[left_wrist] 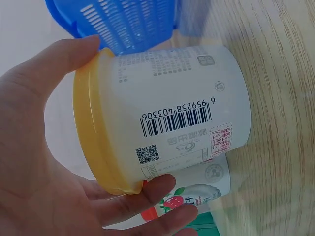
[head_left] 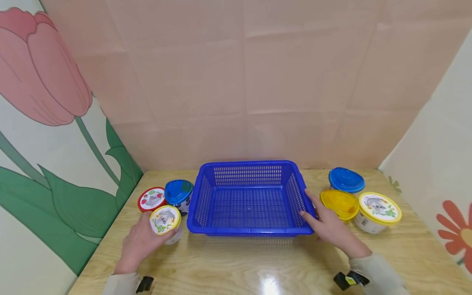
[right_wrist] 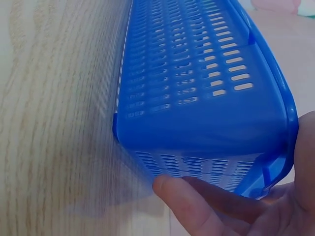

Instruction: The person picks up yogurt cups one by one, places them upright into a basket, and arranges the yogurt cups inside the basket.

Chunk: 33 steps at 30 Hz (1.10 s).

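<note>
My left hand grips a white tub with a yellow rimmed lid at the left of the table. In the left wrist view the thumb and fingers span the lid of this tub, and its barcode side faces the camera. A red-lidded tub and a blue-lidded tub stand just behind it. My right hand holds the right rim of a blue perforated basket, thumb inside and fingers along the outer wall. Nothing lies inside the basket.
Right of the basket stand a blue-lidded container, a yellow-lidded container and a white tub with a yellow-rimmed lid. The wooden table meets a pinkish covered wall behind the basket.
</note>
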Available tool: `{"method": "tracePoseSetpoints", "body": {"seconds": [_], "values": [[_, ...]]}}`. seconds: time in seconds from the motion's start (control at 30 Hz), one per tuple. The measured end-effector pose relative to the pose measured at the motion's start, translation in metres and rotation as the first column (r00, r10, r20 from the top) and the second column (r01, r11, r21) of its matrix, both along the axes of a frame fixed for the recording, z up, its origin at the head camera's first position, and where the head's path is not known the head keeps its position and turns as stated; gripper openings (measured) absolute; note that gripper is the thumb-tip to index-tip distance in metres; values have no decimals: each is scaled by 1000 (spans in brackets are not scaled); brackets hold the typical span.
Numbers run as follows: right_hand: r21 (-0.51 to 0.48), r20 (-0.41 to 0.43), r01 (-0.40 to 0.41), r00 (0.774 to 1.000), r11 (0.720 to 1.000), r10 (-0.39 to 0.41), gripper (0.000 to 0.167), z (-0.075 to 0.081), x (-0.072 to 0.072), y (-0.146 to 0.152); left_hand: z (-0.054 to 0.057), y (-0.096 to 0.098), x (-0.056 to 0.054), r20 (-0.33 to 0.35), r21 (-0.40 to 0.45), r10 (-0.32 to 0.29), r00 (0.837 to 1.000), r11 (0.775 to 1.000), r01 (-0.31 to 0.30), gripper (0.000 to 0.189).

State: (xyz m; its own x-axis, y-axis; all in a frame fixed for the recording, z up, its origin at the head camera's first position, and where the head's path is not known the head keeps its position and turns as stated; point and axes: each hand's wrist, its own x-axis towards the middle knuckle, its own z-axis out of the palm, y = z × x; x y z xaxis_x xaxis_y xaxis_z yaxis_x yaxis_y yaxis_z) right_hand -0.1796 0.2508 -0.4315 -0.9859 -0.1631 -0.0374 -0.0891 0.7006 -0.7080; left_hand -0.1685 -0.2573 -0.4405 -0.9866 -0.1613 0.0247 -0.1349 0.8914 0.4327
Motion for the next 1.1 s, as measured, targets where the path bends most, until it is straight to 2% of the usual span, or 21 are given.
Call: {"method": "tracePoseSetpoints", "body": {"seconds": [0.4, 0.8, 1.1], "values": [[-61, 41, 13, 999, 998, -10, 78, -3, -1, 0, -1, -1, 0, 10, 59, 8, 1000, 998, -9, 111], [-46, 42, 17, 999, 999, -15, 78, -3, -3, 1, 3, 0, 1, 15, 106, -15, 1000, 994, 14, 113], [-59, 66, 24, 998, 998, -20, 78, -4, -1, 0, 12, 6, 7, 13, 149, -43, 999, 988, 40, 112]]}}
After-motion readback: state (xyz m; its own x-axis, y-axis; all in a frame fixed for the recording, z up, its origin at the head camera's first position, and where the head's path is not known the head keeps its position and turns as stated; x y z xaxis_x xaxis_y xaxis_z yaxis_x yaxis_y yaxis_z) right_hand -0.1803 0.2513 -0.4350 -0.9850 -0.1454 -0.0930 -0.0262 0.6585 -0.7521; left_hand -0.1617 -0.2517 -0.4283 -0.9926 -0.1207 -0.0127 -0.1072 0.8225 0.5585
